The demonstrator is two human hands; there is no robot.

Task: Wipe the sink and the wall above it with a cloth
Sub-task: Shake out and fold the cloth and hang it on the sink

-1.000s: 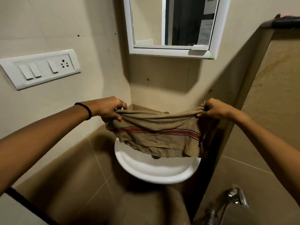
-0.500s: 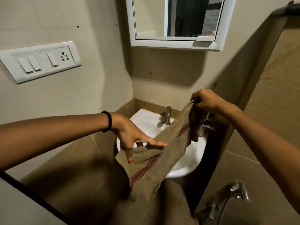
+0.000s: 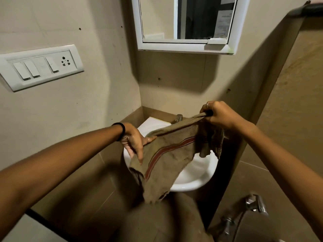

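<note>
A brown cloth [image 3: 167, 165] with red stripes hangs stretched over the white sink [image 3: 195, 177] in the corner. My right hand [image 3: 218, 116] grips the cloth's upper corner, raised above the sink's right side. My left hand [image 3: 136, 142] holds the cloth's left edge lower down, fingers pressed along it. The cloth covers most of the basin and its lower end droops past the front rim. The sink's tap [image 3: 179, 118] shows just behind the cloth. The beige wall above the sink [image 3: 174, 81] is bare, with a few dark spots.
A white-framed mirror [image 3: 185, 25] hangs above the sink. A white switch panel [image 3: 40, 66] sits on the left wall. A tiled partition [image 3: 286, 105] stands close on the right, with a chrome hand spray and valve [image 3: 253, 205] low on it.
The cloth was first held level between both hands; my left hand let go, dropped lower and took the cloth's side edge again. The cloth now slants from upper right to lower left.
</note>
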